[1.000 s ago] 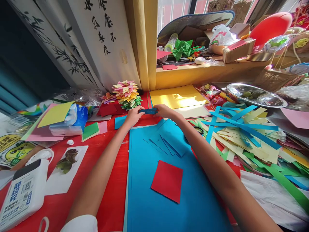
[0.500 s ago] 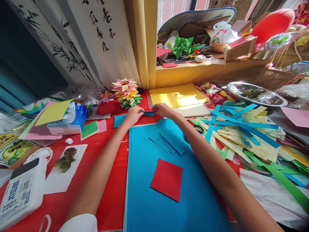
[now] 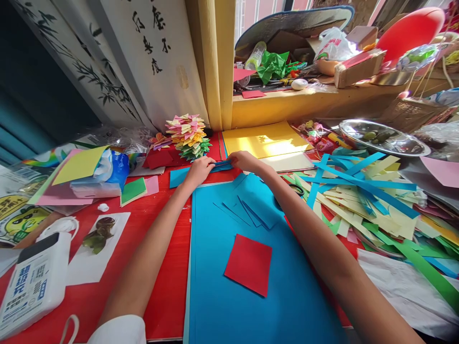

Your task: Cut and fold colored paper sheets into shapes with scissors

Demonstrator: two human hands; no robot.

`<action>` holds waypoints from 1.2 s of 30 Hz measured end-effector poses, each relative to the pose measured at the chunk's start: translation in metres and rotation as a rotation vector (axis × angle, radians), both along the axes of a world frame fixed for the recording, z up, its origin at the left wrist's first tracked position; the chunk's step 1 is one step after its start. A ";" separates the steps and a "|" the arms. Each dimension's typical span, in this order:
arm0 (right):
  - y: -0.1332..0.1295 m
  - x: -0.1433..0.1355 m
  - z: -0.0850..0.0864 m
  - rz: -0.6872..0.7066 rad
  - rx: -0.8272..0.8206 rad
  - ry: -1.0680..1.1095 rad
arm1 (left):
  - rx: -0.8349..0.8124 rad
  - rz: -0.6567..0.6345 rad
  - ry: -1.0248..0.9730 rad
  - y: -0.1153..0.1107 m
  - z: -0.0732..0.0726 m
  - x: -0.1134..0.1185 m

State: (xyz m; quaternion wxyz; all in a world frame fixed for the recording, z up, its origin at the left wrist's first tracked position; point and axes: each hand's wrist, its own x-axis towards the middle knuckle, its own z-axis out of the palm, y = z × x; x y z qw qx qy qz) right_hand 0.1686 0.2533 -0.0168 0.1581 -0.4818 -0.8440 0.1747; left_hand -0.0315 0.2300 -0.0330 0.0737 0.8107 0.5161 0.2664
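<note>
A small folded piece of blue paper (image 3: 222,166) is stretched between my two hands at the far end of the big blue sheet (image 3: 229,310). My left hand (image 3: 201,171) pinches its left end, and my right hand (image 3: 244,162) grips the right end, fingers partly hidden. Under my left wrist lies another blue paper piece (image 3: 178,177). Closer to me, several small blue paper pieces (image 3: 260,208) rest on the sheet, with a red paper square (image 3: 249,265) in front of them. Behind my hands stands a layered folded-paper piece (image 3: 190,138) in pink, yellow and green.
Scissors (image 3: 297,190) lie beside my right forearm. Paper strips (image 3: 369,191) heap up at the right, below a metal bowl (image 3: 383,137). Yellow sheets (image 3: 265,138) lie at the back. On the left are a tissue pack (image 3: 113,172) and a white box-shaped device (image 3: 38,282).
The folded blue paper is tilted slightly differently between my fingers. Both hands stay nearly in place, and the view has shifted a little.
</note>
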 end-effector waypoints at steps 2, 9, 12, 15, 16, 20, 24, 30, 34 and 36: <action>0.001 0.001 0.000 0.008 -0.013 0.012 | -0.007 -0.025 0.024 0.001 -0.001 -0.002; -0.001 0.001 0.004 0.042 -0.014 0.009 | -0.070 -0.031 0.095 0.003 -0.004 -0.005; -0.002 -0.004 0.002 0.049 -0.001 -0.011 | -0.087 -0.004 0.104 0.003 -0.005 -0.004; -0.005 -0.009 0.000 0.054 0.018 -0.029 | -0.102 0.009 0.100 0.003 -0.005 -0.001; -0.006 -0.011 0.000 0.053 0.025 -0.035 | -0.106 0.011 0.097 0.003 -0.005 -0.001; -0.012 -0.014 0.004 0.051 0.033 -0.055 | -0.121 0.017 0.089 0.003 -0.003 0.000; -0.016 -0.014 0.008 0.065 0.033 -0.065 | -0.132 0.015 0.089 0.004 -0.003 0.000; -0.013 -0.013 0.002 0.060 0.079 -0.038 | -0.141 -0.001 0.109 0.004 -0.002 -0.001; -0.010 -0.013 -0.003 0.046 0.122 -0.014 | -0.142 -0.009 0.139 0.002 0.000 0.000; -0.009 -0.013 -0.006 0.036 0.140 -0.005 | -0.138 -0.017 0.150 -0.001 0.003 0.001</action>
